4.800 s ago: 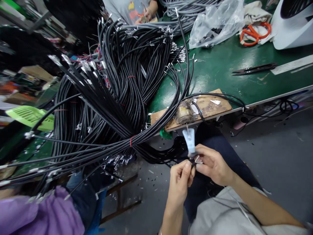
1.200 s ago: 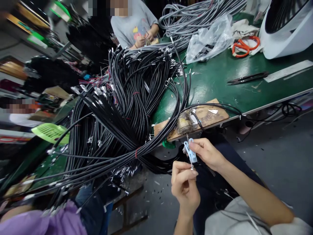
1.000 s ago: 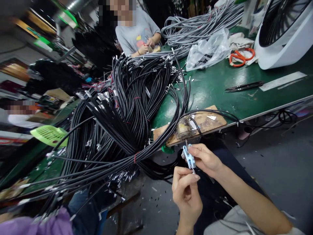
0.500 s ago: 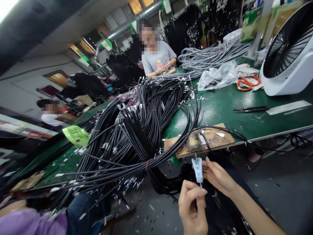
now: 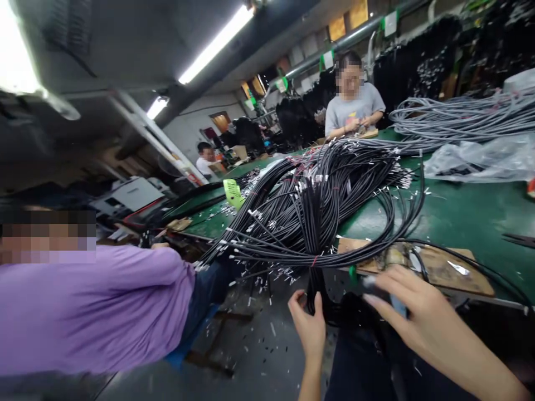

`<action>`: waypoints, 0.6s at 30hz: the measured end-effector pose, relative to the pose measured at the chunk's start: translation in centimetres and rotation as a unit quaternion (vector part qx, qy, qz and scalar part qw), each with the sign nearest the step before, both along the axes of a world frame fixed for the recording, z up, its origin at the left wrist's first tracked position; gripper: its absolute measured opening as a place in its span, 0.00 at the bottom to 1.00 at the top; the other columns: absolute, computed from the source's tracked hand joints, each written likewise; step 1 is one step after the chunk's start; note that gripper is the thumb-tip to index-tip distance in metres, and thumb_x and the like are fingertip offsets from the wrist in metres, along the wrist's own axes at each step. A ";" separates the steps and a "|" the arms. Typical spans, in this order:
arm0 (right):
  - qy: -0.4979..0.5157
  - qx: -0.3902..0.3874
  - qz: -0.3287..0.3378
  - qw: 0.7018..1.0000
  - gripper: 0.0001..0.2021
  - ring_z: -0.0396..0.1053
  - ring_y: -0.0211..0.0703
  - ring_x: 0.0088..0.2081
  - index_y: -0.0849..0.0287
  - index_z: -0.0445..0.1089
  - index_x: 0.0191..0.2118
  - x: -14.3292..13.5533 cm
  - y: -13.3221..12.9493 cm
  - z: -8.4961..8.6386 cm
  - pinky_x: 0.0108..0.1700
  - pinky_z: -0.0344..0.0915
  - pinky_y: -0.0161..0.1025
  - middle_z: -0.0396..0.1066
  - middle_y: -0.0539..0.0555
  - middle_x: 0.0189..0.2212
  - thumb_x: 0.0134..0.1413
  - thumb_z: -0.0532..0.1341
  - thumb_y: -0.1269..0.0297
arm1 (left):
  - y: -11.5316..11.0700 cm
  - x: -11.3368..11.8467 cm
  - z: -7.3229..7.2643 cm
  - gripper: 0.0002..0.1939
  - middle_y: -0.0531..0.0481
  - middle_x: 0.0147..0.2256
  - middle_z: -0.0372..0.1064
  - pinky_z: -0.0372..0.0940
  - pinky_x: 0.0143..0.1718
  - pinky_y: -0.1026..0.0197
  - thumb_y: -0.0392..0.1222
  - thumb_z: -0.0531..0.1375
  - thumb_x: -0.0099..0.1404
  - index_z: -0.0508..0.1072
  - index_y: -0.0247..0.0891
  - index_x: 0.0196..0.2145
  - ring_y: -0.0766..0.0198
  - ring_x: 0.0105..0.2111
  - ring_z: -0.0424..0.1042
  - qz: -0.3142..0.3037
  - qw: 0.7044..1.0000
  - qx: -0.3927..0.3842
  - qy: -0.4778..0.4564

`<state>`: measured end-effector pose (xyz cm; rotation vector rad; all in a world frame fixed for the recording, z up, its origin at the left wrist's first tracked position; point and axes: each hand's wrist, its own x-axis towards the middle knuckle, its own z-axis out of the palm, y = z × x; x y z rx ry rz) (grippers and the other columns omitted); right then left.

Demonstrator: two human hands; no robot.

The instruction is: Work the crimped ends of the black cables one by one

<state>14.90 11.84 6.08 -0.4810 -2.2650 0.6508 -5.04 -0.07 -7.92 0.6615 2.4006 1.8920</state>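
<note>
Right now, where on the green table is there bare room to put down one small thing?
The widest bare patch of the green table that shows lies between the plastic bag, the wooden board and the black snips at the picture's right edge. It is crowded in the middle, under the piled black cables, and farther back, where grey cables lie coiled.

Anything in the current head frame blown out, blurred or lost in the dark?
Head view: the ceiling tube light and top-left lamp are blown out; the right hand is smeared around the fingertips, the blue clip behind it soft and mostly hidden; the left hand is crisper; the dark trousers lose detail in shadow.
</note>
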 end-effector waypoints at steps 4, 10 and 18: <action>-0.184 0.167 0.044 0.968 0.19 0.66 0.63 0.49 0.65 0.71 0.46 -8.7 2.1 2.6 0.47 0.65 0.56 0.70 0.66 0.45 0.49 0.68 0.62 | 1.2 -1.0 -1.6 0.25 0.39 0.46 0.71 0.64 0.50 0.53 0.52 0.63 0.58 0.69 0.34 0.48 0.50 0.49 0.70 -0.102 0.994 -0.009 -0.028; -0.286 0.147 0.084 0.943 0.10 0.68 0.60 0.47 0.68 0.73 0.38 -12.9 3.2 1.4 0.45 0.63 0.47 0.71 0.67 0.42 0.52 0.64 0.66 | 0.8 -1.1 -0.8 0.27 0.44 0.26 0.72 0.66 0.33 0.58 0.61 0.57 0.60 0.75 0.29 0.28 0.55 0.29 0.71 -0.227 0.972 -0.045 -0.033; -0.255 0.018 0.047 0.966 0.33 0.72 0.53 0.32 0.64 0.68 0.45 -11.2 1.3 6.9 0.30 0.62 0.39 0.75 0.59 0.31 0.39 0.66 0.41 | -1.6 3.6 7.3 0.19 0.45 0.30 0.72 0.63 0.35 0.58 0.52 0.51 0.69 0.73 0.33 0.36 0.57 0.31 0.69 -0.257 0.965 -0.003 0.049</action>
